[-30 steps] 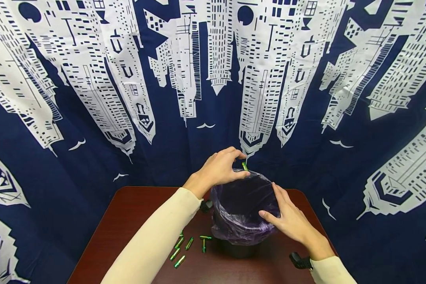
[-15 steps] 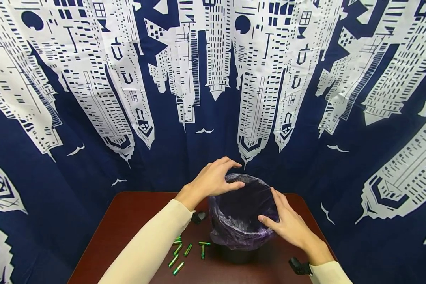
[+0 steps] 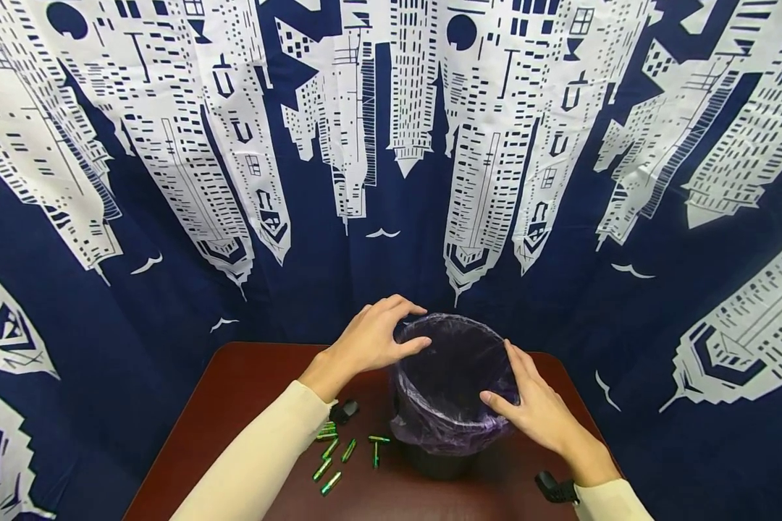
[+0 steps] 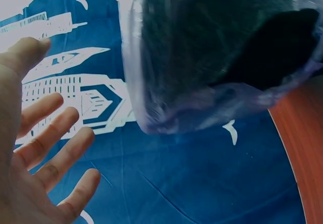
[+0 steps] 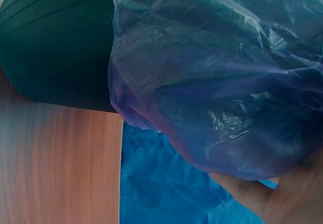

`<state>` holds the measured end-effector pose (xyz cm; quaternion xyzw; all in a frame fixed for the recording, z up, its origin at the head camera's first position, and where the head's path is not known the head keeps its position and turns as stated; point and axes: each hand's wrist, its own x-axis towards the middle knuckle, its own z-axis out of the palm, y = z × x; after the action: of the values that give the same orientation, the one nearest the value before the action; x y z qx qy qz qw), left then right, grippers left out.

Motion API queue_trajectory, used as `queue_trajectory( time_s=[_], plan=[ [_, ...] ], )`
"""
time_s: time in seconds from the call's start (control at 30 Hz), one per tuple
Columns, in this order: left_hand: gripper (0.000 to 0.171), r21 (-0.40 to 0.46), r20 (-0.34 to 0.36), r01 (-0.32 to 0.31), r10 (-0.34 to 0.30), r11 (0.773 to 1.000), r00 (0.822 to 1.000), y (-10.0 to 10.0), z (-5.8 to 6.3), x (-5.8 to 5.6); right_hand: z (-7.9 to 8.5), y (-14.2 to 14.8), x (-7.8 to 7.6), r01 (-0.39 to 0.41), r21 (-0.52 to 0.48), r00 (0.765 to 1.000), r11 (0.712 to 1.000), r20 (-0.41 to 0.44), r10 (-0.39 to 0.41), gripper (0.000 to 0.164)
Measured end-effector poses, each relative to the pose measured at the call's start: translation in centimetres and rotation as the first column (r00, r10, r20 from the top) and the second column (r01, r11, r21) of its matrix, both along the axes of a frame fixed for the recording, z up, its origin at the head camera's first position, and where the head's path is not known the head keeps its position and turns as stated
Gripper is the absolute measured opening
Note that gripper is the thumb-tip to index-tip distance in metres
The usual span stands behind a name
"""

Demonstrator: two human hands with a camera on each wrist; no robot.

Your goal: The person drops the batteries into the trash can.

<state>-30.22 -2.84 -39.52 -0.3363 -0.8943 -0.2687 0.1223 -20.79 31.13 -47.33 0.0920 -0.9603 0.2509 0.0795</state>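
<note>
The bin [image 3: 439,465], round, dark and ridged, stands between the hands, lined with crinkled, translucent purple film [image 3: 423,423]. The left hand [image 3: 371,340], spread and empty, is just beside its rim; the right hand [image 3: 537,409], fingers nearly straight, touches the opposite side. Shiny green cylinders [image 3: 331,483] lie nearby.

Table [image 3: 234,405]: reddish-brown, wood-grained; far corners rounded.
Bin [image 3: 439,464]: dark, stands right of table centre, nearer the right edge than the left; purple liner [image 3: 430,430] folded over its rim.
Green cylinders [image 3: 331,483]: lie scattered between bin and left edge; two form a T beside bin.
</note>
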Motion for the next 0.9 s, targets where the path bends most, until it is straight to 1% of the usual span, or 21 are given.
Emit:
queue_trajectory(
  time_s=[0.17, 0.3, 0.4, 0.5, 0.63, 0.77, 0.9],
  plan=[
    [0.049, 0.032, -0.046, -0.007, 0.009, 0.999, 0.999, -2.2, -0.6, 0.6, 0.3, -0.1, -0.5, -0.01, -0.006, 1.0, 1.0, -0.001, 0.01, 0.115],
    [0.047, 0.041, -0.058, -0.001, 0.003, 0.999, 0.998, -4.1, -1.9, 1.3, 0.2, -0.3, -0.6, -0.015, -0.001, 1.0, 1.0, 0.004, 0.015, 0.115],
    [0.048, 0.043, -0.039, -0.012, 0.014, 0.999, 0.999, -5.3, -3.1, 2.0, 0.2, -0.3, -0.4, -0.011, 0.002, 1.0, 1.0, 0.008, 0.011, 0.115],
    [0.048, 0.053, -0.018, -0.037, 0.038, 0.998, 0.999, -6.5, -4.3, 2.5, 0.2, -0.3, -0.2, -0.008, -0.004, 1.0, 1.0, 0.01, 0.008, 0.115],
    [0.049, 0.07, 0.01, -0.064, 0.064, 0.995, 0.998, -7.9, -6.3, 3.2, 0.2, -0.3, 0.0, -0.006, -0.005, 1.0, 1.0, 0.006, 0.006, 0.115],
    [0.047, 0.075, 0.033, -0.065, 0.062, 0.995, 0.998, -9.1, -8.5, 3.9, 0.1, -0.1, 0.1, -0.003, 0.001, 1.0, 1.0, 0.006, 0.003, 0.115],
    [0.046, 0.077, 0.042, -0.052, 0.049, 0.996, 0.998, -10.3, -10.3, 4.3, 0.2, -0.1, 0.0, -0.007, 0.006, 1.0, 1.0, 0.006, 0.007, 0.115]
  ],
)
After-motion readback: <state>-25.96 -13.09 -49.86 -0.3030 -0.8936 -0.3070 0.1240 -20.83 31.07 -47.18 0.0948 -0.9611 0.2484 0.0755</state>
